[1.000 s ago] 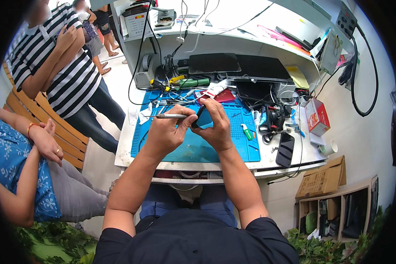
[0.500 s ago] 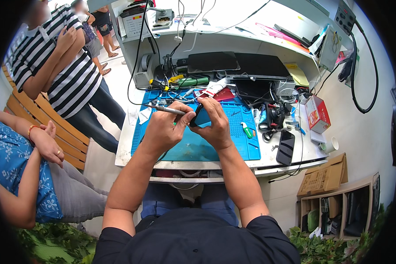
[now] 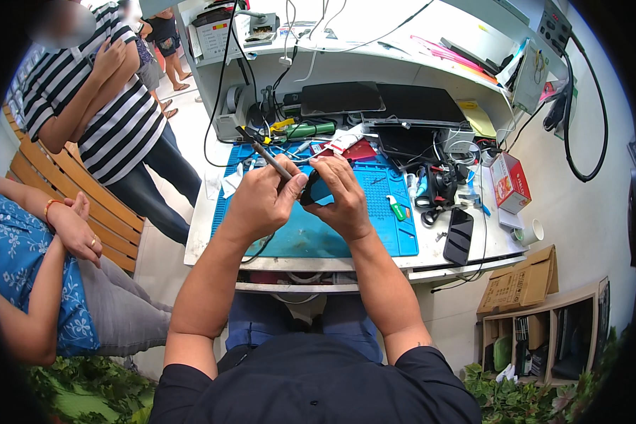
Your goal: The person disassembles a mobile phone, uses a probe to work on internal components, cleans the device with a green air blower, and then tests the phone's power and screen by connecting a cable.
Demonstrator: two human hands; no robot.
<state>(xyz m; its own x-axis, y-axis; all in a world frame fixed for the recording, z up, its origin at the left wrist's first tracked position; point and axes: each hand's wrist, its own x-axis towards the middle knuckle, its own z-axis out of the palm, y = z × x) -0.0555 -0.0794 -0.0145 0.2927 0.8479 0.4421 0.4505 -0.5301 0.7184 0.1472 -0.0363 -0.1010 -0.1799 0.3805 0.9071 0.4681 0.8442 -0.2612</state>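
Black and slim, the piece [image 3: 306, 196] is sitting between the two sets of fingers, above the mat [image 3: 311, 237]. The right hand [image 3: 345, 194] is pinching it, the thumb pressing from the near side and the fingers curling over the far side; the left hand [image 3: 256, 201] is pinching a grey tool [image 3: 270, 156] between thumb and fingers, the tool's visible end pointing up and away from the piece. Whether the left fingers are also touching the piece, I cannot tell. Handling this well is probably calling for a light but firm right grip on the edges, both wrists bracing evenly, and care that the tool's free end is not catching anything. Under the fingers, the blue mat is covering much of the white desk [image 3: 431, 249]. Beyond the fingertips, a red booklet [image 3: 362, 154] and a green handle [image 3: 312, 131] are lying among cables, before two dark screens [image 3: 343, 99]. Right of the right fingers, a green cutter [image 3: 398, 209] is resting on the mat; farther out are lying a phone [image 3: 459, 237], a red box [image 3: 512, 186] and a cup [image 3: 536, 232]. Well left of the left fingers, a person in stripes [image 3: 127, 113] is standing near a bench [image 3: 116, 230].
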